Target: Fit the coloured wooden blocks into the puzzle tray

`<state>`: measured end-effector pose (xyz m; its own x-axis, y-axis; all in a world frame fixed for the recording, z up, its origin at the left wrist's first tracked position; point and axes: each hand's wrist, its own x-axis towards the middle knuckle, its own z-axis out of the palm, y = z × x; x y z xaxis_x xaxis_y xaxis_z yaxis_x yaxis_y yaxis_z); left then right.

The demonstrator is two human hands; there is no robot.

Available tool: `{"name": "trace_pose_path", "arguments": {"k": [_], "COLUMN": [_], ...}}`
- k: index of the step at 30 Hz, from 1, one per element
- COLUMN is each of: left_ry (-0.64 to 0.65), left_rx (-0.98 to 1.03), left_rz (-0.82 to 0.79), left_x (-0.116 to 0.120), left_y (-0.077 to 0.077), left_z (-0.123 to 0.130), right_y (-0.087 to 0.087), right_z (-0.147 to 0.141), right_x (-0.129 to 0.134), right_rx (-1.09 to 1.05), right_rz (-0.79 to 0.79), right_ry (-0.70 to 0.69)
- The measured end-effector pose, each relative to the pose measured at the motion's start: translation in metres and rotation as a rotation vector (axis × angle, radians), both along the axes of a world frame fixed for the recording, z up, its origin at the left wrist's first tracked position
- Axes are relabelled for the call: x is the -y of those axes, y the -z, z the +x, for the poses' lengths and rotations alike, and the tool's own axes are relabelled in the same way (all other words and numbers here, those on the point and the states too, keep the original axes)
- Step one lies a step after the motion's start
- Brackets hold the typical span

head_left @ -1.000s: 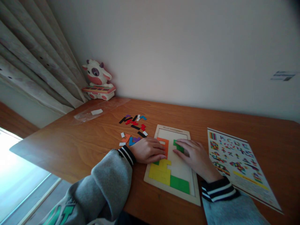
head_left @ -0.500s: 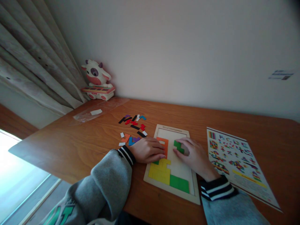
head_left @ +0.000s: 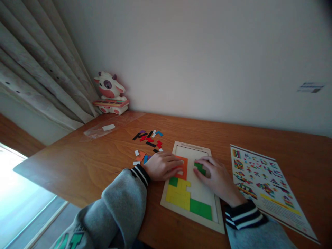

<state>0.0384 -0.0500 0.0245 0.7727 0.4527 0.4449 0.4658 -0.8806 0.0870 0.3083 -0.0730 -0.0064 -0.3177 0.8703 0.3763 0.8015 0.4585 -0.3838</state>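
A wooden puzzle board [head_left: 192, 223] with a pale inside lies on the table. My left hand [head_left: 163, 166] rests flat across its left edge, fingers stretched over orange pieces [head_left: 185, 169] and partly hiding them. Between the thumb and fingers of my right hand [head_left: 218, 176] is a stepped green puzzle piece [head_left: 199, 168], over the board's bare upper right part; whether it touches the board I cannot tell. Yellow pieces [head_left: 178, 196] fill the lower left, with a small green patch [head_left: 173, 181] above them and a larger green block [head_left: 201, 209] to their right.
Loose black, red, white, blue, purple and orange pieces [head_left: 150, 144] lie left of the board. On the right is a printed pattern sheet [head_left: 272, 183]. A clear plastic bag [head_left: 94, 132] and a cow toy with a keyboard [head_left: 111, 95] are at the back left, near the wall.
The view has shifted slightly, so everything sits a little lower. My left hand has slid slightly up the board, baring more of the small green patch. My right hand still pinches the green piece.
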Motion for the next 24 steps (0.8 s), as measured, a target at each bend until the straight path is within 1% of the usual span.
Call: {"name": "trace_pose_path", "arguments": {"k": [3,4,5,6,10,12,14,17,24], "left_ry": [-0.351,-0.440,-0.498,-0.529,-0.604,-0.622,-0.611,-0.593,-0.562], "left_rx": [0.018,0.020,0.012,-0.007,-0.081,-0.089,-0.082,-0.064,0.081], "left_rz": [0.046,0.050,0.046,0.034,-0.059,-0.124,-0.190,-0.243,-0.281], "left_x": [-0.006,-0.009,-0.011,-0.013,-0.016,-0.017,-0.017,-0.017,-0.015], "left_y": [0.000,0.001,0.001,0.002,0.007,0.008,0.008,0.006,0.004], "left_z": [-0.010,-0.013,-0.017,-0.019,-0.024,-0.024,-0.023,-0.021,-0.018], "right_y": [0.001,0.001,0.001,0.001,0.000,0.000,-0.001,-0.001,-0.001], "right_z": [0.000,0.000,0.000,0.000,-0.001,-0.002,-0.002,-0.002,-0.002], "right_x": [0.000,0.000,0.000,0.000,0.000,0.001,0.001,0.001,0.001], "right_rx": [-0.005,-0.006,-0.005,-0.005,-0.001,-0.005,-0.012,-0.018,-0.016], "right_rz": [0.002,0.005,0.006,0.006,0.005,0.009,0.010,0.003,0.003], "right_ry": [-0.005,-0.006,-0.010,-0.012,-0.008,-0.007,-0.011,-0.009,-0.012]}}
